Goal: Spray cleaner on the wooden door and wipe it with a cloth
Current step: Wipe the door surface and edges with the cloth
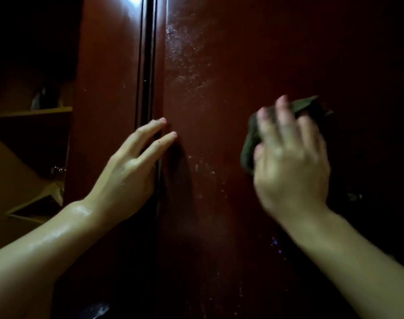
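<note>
Head view: wiping a sprayed door, one hand bracing.

The right hand (291,162), blurred, presses a dark olive crumpled cloth (250,143) flat against the glossy reddish-brown wooden door (219,65); its fingers (282,116) are spread over the cloth, pinning it. The left hand (132,169) lies open, fingers wide and holding nothing, fingertips touching the door by the dark vertical gap (148,65). Pale spray droplets (187,49) sit above and between both sets of fingers, so wiping looks underway; next, the cloth likely needs sweeping up-left across that wet patch.
</note>
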The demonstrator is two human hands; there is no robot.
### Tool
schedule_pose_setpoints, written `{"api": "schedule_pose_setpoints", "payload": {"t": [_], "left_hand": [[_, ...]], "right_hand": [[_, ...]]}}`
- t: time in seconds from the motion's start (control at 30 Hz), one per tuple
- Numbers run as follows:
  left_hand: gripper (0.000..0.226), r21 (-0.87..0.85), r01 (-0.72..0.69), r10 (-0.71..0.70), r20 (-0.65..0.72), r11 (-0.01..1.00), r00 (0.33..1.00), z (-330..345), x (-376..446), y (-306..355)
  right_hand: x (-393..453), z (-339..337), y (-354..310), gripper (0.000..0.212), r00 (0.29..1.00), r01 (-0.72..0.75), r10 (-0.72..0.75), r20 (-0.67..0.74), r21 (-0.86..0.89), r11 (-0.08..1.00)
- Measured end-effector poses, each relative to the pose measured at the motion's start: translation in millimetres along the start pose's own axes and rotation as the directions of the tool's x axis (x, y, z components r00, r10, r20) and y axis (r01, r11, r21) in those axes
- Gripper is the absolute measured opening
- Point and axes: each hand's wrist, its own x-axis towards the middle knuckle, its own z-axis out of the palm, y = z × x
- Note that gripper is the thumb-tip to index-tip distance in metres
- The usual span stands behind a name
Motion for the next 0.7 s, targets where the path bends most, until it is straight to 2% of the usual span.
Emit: {"api": "schedule_pose_setpoints", "payload": {"t": [0.07, 0.13, 0.17, 0.2, 0.27, 0.33, 0.43, 0.47, 0.53, 0.63, 0.7], "left_hand": [[0.048, 0.027, -0.043, 0.044, -0.009, 0.999, 0.999, 5, -7, -2], [0.048, 0.069, -0.079, 0.080, -0.016, 0.995, 0.997, 7, -13, -4], [0.048, 0.102, -0.083, 0.085, -0.014, 0.991, 0.996, 8, -16, -5], [0.049, 0.146, -0.076, 0.078, -0.011, 0.986, 0.997, 7, -19, -6], [0.053, 0.230, -0.026, 0.028, -0.007, 0.973, 1.000, 5, -25, -8], [0.056, 0.254, 0.062, -0.054, -0.039, 0.965, 0.998, 4, -30, -9], [0.054, 0.223, 0.206, -0.188, -0.100, 0.953, 0.977, 9, -34, -6], [0.054, 0.212, 0.237, -0.219, -0.104, 0.948, 0.970, 11, -35, -6], [0.054, 0.219, 0.257, -0.242, -0.093, 0.941, 0.966, 15, -38, -6], [0.056, 0.241, 0.236, -0.226, -0.069, 0.941, 0.972, 15, -40, -9], [0.055, 0.252, 0.225, -0.215, -0.067, 0.941, 0.974, 14, -41, -9]], "right_hand": [[-39, 8, -25, 0.054, 0.967, 0.246, -0.247, 0.054, 0.030, 0.969], [-70, 9, -38, 0.051, 0.869, 0.470, -0.478, 0.129, 0.089, 0.878], [-73, 8, -37, 0.049, 0.828, 0.529, -0.541, 0.147, 0.111, 0.841], [-67, 7, -33, 0.049, 0.817, 0.546, -0.557, 0.151, 0.113, 0.830], [-38, 7, -24, 0.051, 0.873, 0.472, -0.476, 0.105, 0.064, 0.879], [2, 6, -18, 0.052, 0.956, 0.291, -0.291, 0.040, 0.017, 0.957], [31, 10, -34, 0.052, 0.997, 0.082, -0.082, -0.009, 0.011, 0.997], [26, 14, -46, 0.052, 0.995, 0.095, -0.095, -0.010, 0.019, 0.995], [-7, 23, -69, 0.051, 0.955, 0.293, -0.296, 0.029, 0.073, 0.953], [-64, 23, -82, 0.044, 0.782, 0.588, -0.611, 0.121, 0.180, 0.789], [-58, 22, -74, 0.043, 0.726, 0.651, -0.675, 0.130, 0.188, 0.736]]}}
